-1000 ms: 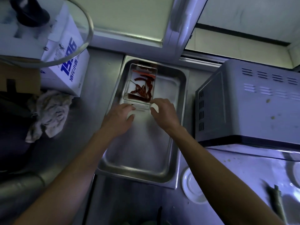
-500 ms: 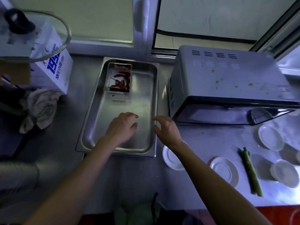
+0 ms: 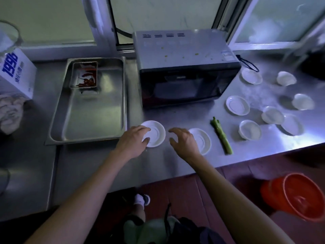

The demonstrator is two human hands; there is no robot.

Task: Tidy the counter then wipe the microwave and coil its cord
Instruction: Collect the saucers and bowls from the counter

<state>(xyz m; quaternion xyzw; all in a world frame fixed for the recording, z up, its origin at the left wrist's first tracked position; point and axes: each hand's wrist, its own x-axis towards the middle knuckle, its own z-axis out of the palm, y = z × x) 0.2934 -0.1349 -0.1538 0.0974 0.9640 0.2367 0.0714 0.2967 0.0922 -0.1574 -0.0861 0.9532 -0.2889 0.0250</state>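
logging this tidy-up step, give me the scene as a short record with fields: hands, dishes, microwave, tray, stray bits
left hand: over the rim of a white saucer, fingers spread, no firm grip visible
right hand: open, above a second saucer
other dishes: seven small white ones right of the microwave
microwave: door closed, spots on top
cord: loose at its right side
tray: metal, holds a container of red chilies
stray bits: green stalk on counter
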